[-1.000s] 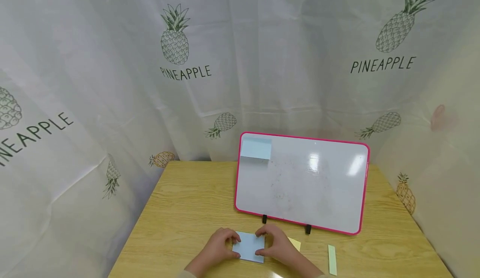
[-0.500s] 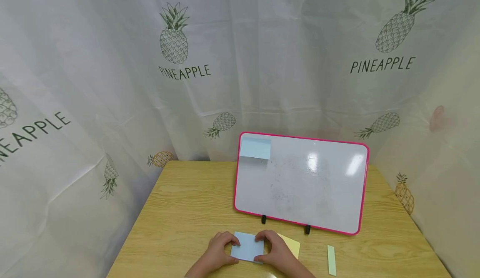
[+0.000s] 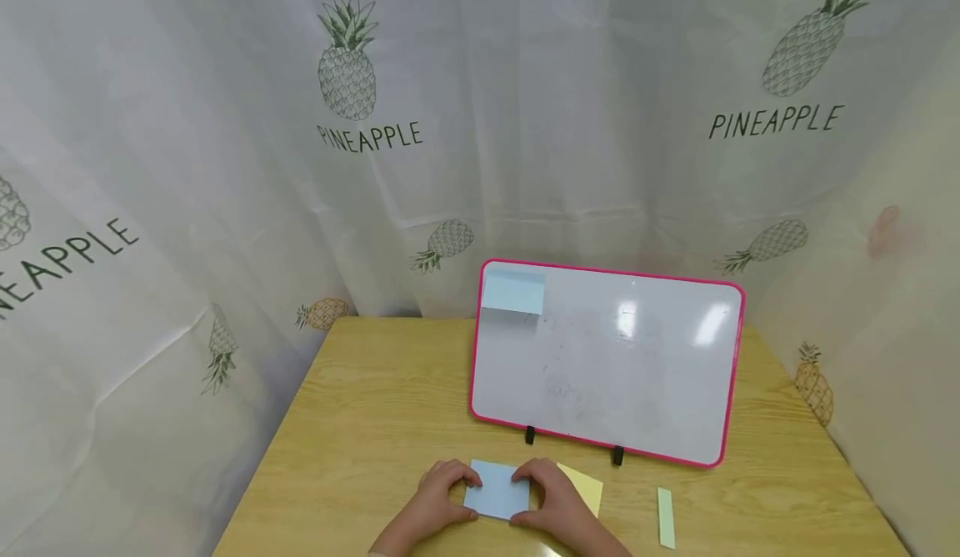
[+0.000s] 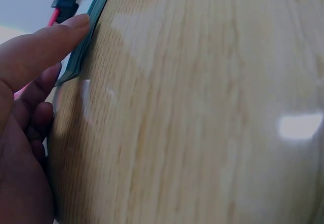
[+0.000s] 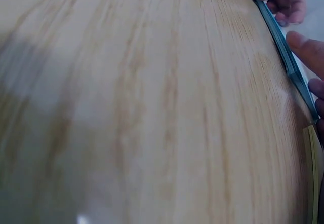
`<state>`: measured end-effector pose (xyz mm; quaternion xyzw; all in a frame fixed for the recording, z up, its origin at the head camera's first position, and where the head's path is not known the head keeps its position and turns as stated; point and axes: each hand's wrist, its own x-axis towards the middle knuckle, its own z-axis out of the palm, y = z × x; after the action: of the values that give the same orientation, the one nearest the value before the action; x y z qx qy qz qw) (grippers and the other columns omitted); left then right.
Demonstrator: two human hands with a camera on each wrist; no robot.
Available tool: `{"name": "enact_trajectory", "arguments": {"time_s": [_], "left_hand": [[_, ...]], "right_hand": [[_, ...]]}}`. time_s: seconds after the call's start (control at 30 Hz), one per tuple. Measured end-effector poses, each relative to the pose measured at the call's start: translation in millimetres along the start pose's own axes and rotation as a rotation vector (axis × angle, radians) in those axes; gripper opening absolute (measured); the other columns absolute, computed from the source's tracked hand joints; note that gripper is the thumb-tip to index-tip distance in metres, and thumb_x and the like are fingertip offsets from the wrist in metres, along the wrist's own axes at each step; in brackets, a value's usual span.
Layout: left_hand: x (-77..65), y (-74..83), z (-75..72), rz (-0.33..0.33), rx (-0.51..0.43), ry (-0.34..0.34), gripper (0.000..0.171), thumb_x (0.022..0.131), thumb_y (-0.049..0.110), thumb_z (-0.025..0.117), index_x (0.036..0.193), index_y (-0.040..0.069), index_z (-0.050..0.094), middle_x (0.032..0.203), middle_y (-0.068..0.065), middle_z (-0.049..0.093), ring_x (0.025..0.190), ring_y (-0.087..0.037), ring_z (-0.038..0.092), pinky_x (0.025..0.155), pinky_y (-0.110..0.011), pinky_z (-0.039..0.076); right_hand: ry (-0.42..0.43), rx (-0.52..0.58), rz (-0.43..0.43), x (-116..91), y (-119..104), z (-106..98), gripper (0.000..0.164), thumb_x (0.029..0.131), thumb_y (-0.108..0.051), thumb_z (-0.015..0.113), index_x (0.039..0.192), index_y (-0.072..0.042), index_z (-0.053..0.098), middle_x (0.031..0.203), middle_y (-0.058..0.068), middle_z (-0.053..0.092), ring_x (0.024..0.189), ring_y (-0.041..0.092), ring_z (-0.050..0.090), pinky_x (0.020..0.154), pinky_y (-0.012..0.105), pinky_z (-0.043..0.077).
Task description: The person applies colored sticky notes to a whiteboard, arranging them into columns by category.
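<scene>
Status of work: one pale blue sheet (image 3: 513,292) was in place at the far left corner of the whiteboard (image 3: 600,390), with its lower edge standing off and casting a shadow. The blue pad (image 3: 497,490) lay between the two hands, at the near side of the table (image 3: 375,390) and nearer than the whiteboard. No loose sheet showed in either hand. Handling of the pad was judged unfinished, since both hands had hold of it.

Grip, left hand (image 3: 435,494): partly closed, with thumb and fingers curled at the pad's left end. Grip, right hand (image 3: 553,499): partly closed in the same way at the pad's right end. Pressure could not be determined, nor whether the pad lay fully flat.

Adjacent items: a yellow pad (image 3: 587,489) lay just right of the blue pad, partly covered by the right hand. A green strip (image 3: 666,518) lay farther right, apart from both.

View differences: the head view gave the full layout but little of the blue pad's thickness. The left wrist view showed its layered edge, with the left thumb (image 4: 76,24) against it. The right wrist view showed those layers uneven toward the right end, and the yellow pad's stacked edge. Neither wrist view showed the mounted sheet.
</scene>
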<state>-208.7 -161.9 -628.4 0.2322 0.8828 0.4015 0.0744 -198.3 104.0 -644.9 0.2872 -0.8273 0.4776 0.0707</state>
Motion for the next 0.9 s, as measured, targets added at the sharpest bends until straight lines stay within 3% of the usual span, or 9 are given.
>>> {"name": "enact_trajectory", "arguments": {"time_s": [0.37, 0.63, 0.9], "left_hand": [[2.0, -2.3, -1.5, 0.002, -0.116, 0.030, 0.026, 0.081, 0.032, 0.080, 0.104, 0.026, 0.067, 0.098, 0.017, 0.060, 0.095, -0.006, 0.046, 0.085, -0.029, 0.039], [2.8, 1.0, -1.2, 0.006, -0.161, 0.055, 0.020, 0.086, 0.028, 0.076, 0.103, 0.021, 0.068, 0.093, 0.013, 0.061, 0.090, -0.006, 0.048, 0.082, -0.027, 0.042], [5.9, -3.1, 2.0, -0.021, -0.158, 0.064, 0.018, 0.090, 0.031, 0.071, 0.104, 0.021, 0.068, 0.090, 0.016, 0.061, 0.088, -0.005, 0.048, 0.080, -0.027, 0.043]], "right_hand": [[0.006, -0.026, -0.057, 1, 4, 0, 0.053, 0.066, -0.040, 0.089, 0.107, -0.017, 0.063, 0.107, -0.008, 0.063, 0.096, 0.012, 0.055, 0.084, 0.028, 0.046], [-0.036, 0.055, 0.080, 4, -6, -5, 0.040, 0.076, -0.037, 0.084, 0.106, -0.017, 0.066, 0.108, -0.007, 0.063, 0.100, 0.012, 0.056, 0.087, 0.029, 0.046], [-0.070, 0.159, 0.148, 13, -14, -6, 0.024, 0.083, -0.015, 0.078, 0.105, -0.012, 0.067, 0.090, -0.008, 0.070, 0.095, 0.011, 0.058, 0.086, 0.028, 0.045]]}}
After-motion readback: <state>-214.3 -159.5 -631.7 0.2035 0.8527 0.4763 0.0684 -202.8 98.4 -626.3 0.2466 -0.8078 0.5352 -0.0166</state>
